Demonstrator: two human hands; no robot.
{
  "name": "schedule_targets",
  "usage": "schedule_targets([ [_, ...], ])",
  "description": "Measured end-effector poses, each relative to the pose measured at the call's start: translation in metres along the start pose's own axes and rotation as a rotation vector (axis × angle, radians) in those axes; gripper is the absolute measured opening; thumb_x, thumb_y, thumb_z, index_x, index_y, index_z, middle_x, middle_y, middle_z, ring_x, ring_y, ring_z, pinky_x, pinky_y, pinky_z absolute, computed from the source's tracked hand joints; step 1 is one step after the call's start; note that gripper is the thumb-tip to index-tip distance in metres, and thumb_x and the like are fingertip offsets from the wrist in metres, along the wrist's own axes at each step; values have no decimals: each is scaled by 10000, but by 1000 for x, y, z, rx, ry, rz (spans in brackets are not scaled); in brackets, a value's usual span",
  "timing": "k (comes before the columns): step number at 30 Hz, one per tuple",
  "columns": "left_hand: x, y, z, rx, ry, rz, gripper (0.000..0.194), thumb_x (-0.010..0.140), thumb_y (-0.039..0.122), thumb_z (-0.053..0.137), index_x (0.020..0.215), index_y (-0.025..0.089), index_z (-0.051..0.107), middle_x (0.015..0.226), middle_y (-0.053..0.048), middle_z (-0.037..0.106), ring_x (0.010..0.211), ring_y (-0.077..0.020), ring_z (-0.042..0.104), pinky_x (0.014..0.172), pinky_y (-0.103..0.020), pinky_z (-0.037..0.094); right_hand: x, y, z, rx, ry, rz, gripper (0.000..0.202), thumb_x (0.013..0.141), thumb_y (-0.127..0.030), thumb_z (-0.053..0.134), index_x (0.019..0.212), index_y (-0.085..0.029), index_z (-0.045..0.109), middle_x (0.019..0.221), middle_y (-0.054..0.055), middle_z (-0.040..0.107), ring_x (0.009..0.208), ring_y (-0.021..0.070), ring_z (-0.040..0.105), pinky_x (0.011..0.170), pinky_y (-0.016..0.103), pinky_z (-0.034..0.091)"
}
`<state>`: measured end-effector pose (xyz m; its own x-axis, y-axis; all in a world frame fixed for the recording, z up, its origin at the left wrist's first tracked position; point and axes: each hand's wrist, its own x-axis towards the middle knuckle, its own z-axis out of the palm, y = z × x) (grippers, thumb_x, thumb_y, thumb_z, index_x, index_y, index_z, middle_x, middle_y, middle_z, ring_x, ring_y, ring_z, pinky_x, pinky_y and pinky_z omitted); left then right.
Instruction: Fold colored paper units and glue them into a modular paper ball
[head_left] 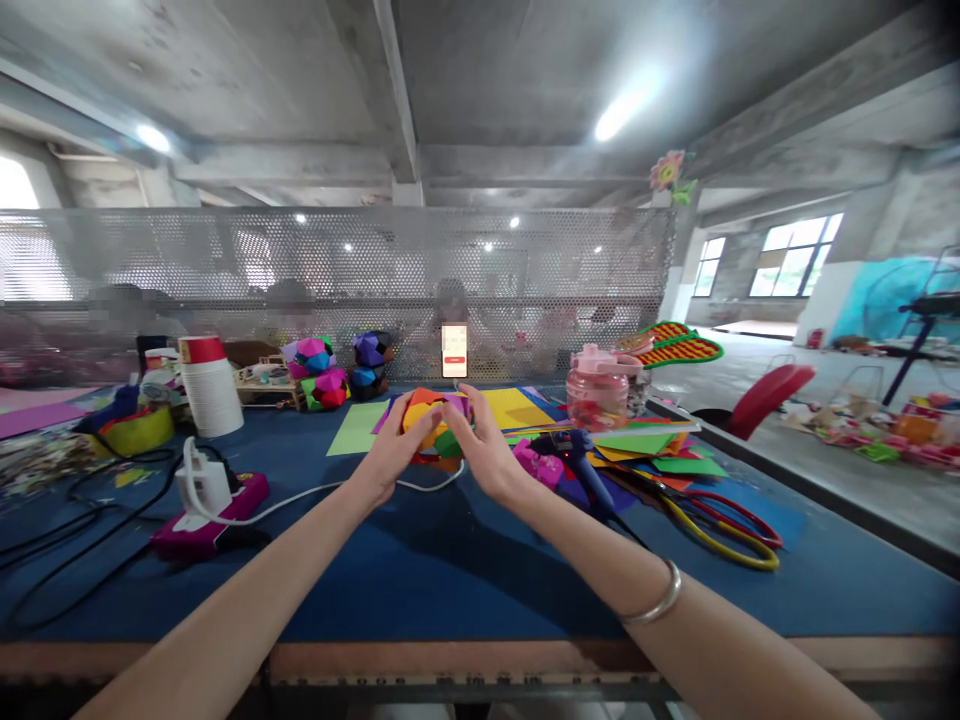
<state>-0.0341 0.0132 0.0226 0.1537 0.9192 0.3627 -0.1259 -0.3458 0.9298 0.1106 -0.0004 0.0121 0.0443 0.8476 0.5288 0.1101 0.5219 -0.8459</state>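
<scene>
My left hand (391,452) and my right hand (486,447) cup a multicoloured paper ball (424,412) from both sides, just above the blue table (420,580). Orange, yellow, green and purple faces show between my fingers; the rest of the ball is hidden. Coloured paper sheets (517,408) lie behind it. To the right of my right hand rests a blue-black glue gun (576,462), with a small red light on it, beside a magenta paper piece (538,464). A lit phone (454,350) stands upright beyond the ball.
Scissors (724,532) with red and yellow handles lie at right, near a pink jug (597,388). At left are a magenta power strip (217,520) with a white cable, stacked paper cups (211,395) and several finished paper balls (324,372). A perforated metal screen (525,260) closes the back.
</scene>
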Motion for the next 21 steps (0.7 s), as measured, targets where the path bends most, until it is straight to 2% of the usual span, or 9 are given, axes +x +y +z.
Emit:
schedule_targets([
  [2,-3,-1,5,-50,-27,-36,532,811,505,646,1253,243,507,1174,-87,637,1011,-224,654,771,-333,591,-3,1,1,-136,3,-56,607,854,-592,544,1379,-313,424,1395,58,450,1312,232,383,1128,412,248],
  [6,-8,0,9,-126,-103,-51,541,862,531,571,1326,287,439,1338,-99,544,1039,-221,646,751,-339,605,-2,5,0,-180,36,-115,493,937,-574,389,1337,-298,475,1324,63,515,1254,219,442,1106,399,277],
  [9,-10,1,8,-129,-138,-115,628,834,572,587,1383,385,345,1410,-78,473,959,-221,668,656,-342,616,1,7,-1,-186,52,-156,467,946,-555,388,1314,-289,495,1307,65,527,1231,218,461,1091,394,303],
  [11,-11,2,7,-115,-149,-133,642,822,592,589,1384,412,338,1406,-68,471,921,-221,673,609,-329,613,2,9,-1,-197,51,-171,451,941,-544,408,1293,-279,507,1291,68,537,1203,217,481,1076,395,329],
  [16,-15,5,9,-110,-125,-132,629,815,607,582,1366,364,401,1321,-82,533,888,-217,672,584,-285,600,1,12,2,-176,73,-201,404,972,-520,330,1203,-278,557,1208,56,578,1162,197,507,1059,377,362],
  [21,-16,5,11,-135,-127,-113,603,824,588,582,1351,351,409,1325,-79,526,939,-229,659,592,-285,601,1,11,4,-110,106,-212,428,978,-513,295,1175,-251,571,1238,64,578,1191,193,504,1085,372,342],
])
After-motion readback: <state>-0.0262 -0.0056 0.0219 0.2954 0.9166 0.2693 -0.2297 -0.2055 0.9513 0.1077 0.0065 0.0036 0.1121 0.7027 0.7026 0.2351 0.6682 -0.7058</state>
